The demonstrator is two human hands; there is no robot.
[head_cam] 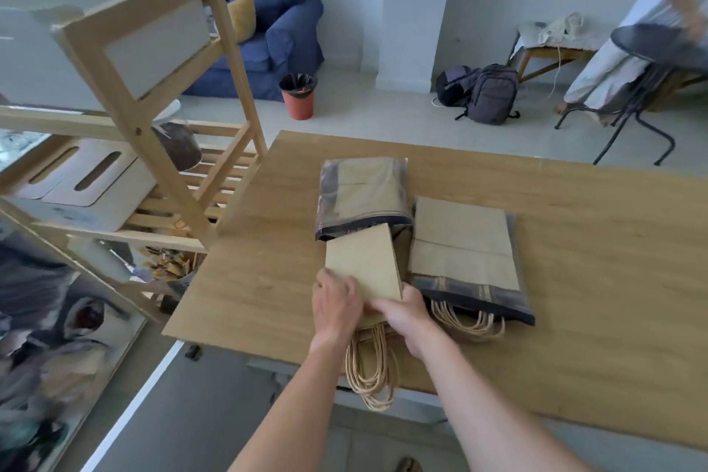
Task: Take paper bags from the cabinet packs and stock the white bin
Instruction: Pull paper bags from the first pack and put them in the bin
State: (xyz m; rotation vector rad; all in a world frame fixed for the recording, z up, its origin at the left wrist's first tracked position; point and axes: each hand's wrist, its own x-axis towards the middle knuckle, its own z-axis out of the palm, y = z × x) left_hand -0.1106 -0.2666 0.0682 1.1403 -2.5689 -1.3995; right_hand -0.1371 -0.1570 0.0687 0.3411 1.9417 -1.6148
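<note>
Two clear plastic packs of brown paper bags lie on the wooden table (574,280). From the left pack (362,195) a stack of paper bags (364,264) sticks halfway out toward me, its twine handles (369,372) hanging over the table's near edge. My left hand (337,303) and my right hand (402,312) both grip the near end of that stack. The right pack (465,253) lies beside it, handles poking out of its open end. The white bin (46,31) sits on the wooden shelf unit at upper left.
A wooden shelf unit (153,134) stands left of the table with white boxes on its lower shelves. On the floor beyond are a blue armchair (276,31), an orange pot (300,96), backpacks (486,92) and a dark round table (651,50) with a person beside it.
</note>
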